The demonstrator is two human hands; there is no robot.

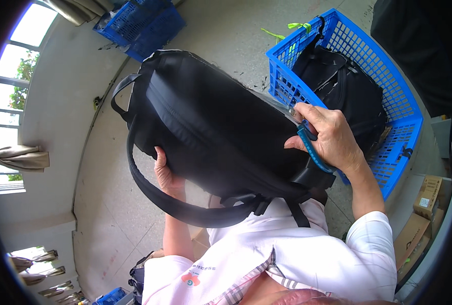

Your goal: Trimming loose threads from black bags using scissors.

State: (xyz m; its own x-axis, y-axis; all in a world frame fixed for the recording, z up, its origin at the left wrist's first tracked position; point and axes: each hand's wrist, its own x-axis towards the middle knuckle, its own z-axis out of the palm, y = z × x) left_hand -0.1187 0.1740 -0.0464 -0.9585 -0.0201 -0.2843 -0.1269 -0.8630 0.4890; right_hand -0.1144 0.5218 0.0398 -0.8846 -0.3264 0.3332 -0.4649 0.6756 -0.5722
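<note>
A large black backpack (210,127) is held up in front of my chest, its shoulder strap (154,195) looping down on the left. My left hand (166,177) presses against the bag's lower left side from beneath. My right hand (330,136) grips the bag's right end. The fingers also pinch a small blue tool (312,151) with a metal tip against the fabric.
A blue plastic crate (404,119) on the floor to the right holds another black bag (343,86). A second blue crate (142,23) stands by the wall at the top. Cardboard boxes (424,203) lie at the right. Windows with curtains line the left wall.
</note>
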